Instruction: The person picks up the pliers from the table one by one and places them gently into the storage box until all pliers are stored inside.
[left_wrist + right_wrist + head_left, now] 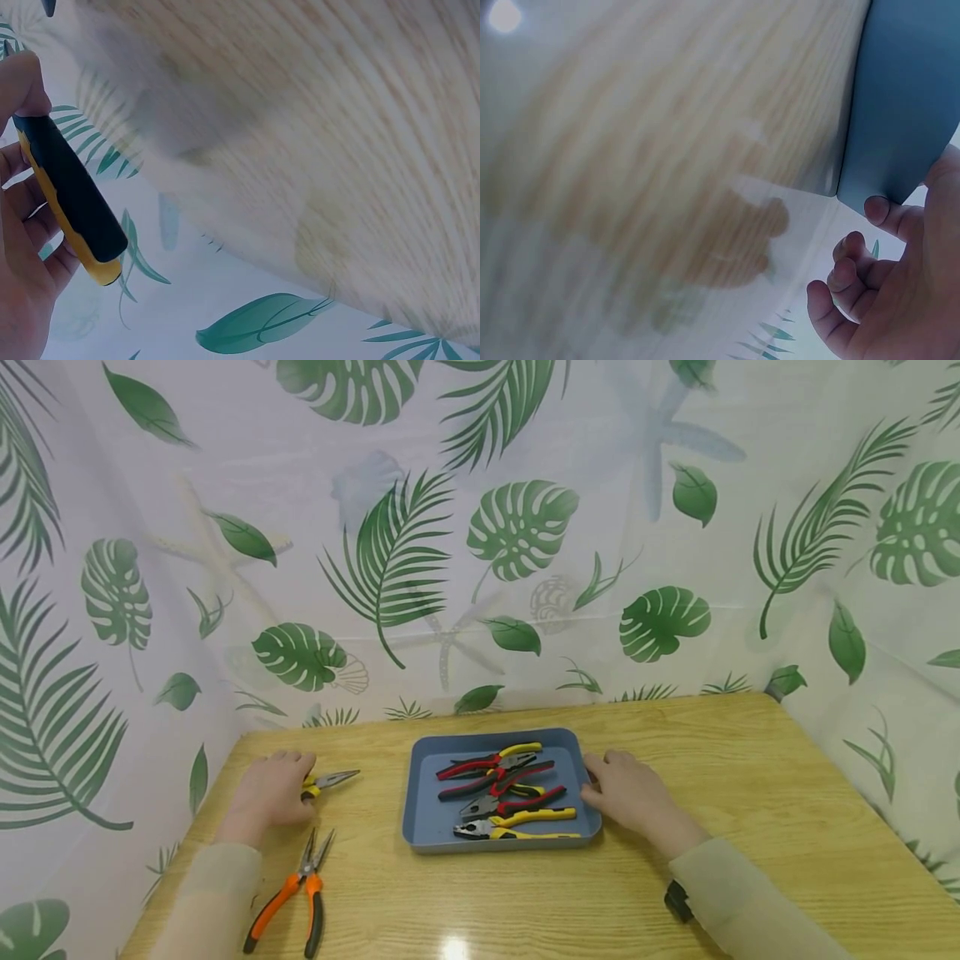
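Observation:
At the table's left side, my left hand grips needle-nose pliers by their yellow and black handles, the jaws pointing right. The left wrist view shows one thick handle of these pliers between thumb and fingers. My right hand pinches the right rim of a blue-grey tray; in the right wrist view a fingertip presses the outer wall of the tray, with the other fingers curled below. Inside the tray lie several pliers with red-black and yellow-black handles, partly overlapping.
Orange and black long-nose pliers lie spread on the table, in front of my left hand. The wooden table ends at a leaf-patterned cloth behind and along both sides. A dark band sits at my right wrist.

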{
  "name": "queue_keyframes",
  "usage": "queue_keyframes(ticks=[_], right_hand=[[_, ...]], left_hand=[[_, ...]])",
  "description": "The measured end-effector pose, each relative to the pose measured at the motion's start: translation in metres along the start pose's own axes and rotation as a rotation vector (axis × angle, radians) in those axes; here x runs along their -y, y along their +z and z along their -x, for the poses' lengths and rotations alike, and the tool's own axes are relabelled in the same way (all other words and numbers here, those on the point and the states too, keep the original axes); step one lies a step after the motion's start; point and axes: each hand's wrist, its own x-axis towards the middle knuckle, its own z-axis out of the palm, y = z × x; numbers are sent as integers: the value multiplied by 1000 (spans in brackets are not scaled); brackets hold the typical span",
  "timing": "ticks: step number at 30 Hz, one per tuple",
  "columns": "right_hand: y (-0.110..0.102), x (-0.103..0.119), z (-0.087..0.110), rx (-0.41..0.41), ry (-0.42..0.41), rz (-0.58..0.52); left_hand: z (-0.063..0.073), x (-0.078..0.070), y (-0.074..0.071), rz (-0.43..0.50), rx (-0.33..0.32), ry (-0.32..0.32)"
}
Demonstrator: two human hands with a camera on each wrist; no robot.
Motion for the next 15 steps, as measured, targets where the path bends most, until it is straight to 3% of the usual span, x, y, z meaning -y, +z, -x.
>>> queue_keyframes(ticks=[15], right_hand=[[0, -1, -1, 8, 2, -4]], left_hand=[[4, -8, -9, -52, -34, 30]])
